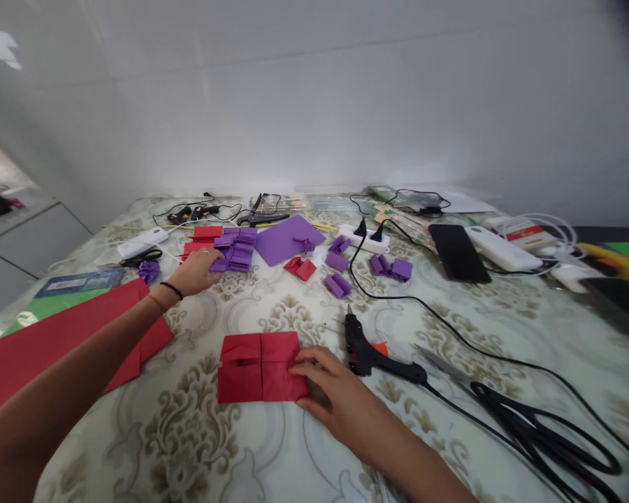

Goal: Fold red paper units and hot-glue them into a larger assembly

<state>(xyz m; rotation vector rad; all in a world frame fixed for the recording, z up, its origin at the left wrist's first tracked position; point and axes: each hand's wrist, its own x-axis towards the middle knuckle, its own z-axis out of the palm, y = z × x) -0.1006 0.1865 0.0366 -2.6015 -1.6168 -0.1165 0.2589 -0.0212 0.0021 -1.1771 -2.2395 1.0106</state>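
My left hand (196,272) reaches out to a cluster of purple folded-paper pieces (237,249), its fingers closed at the cluster's left edge. Behind that cluster lie red folded-paper pieces (202,239). Close to me, two red folded-paper squares (251,368) sit side by side and flat on the table. The right one's edge is between the thumb and fingers of my right hand (333,384). A black glue gun (367,349) rests just beyond my right hand, and black-handled scissors (524,419) lie to its right.
Purple sheets (288,239) and several small purple pieces (338,284) are spread behind. A power strip (364,239) feeds black cords across the right side. A phone (458,253) lies there. Large red sheets (78,335) cover the left, and pliers (259,215) lie near the wall.
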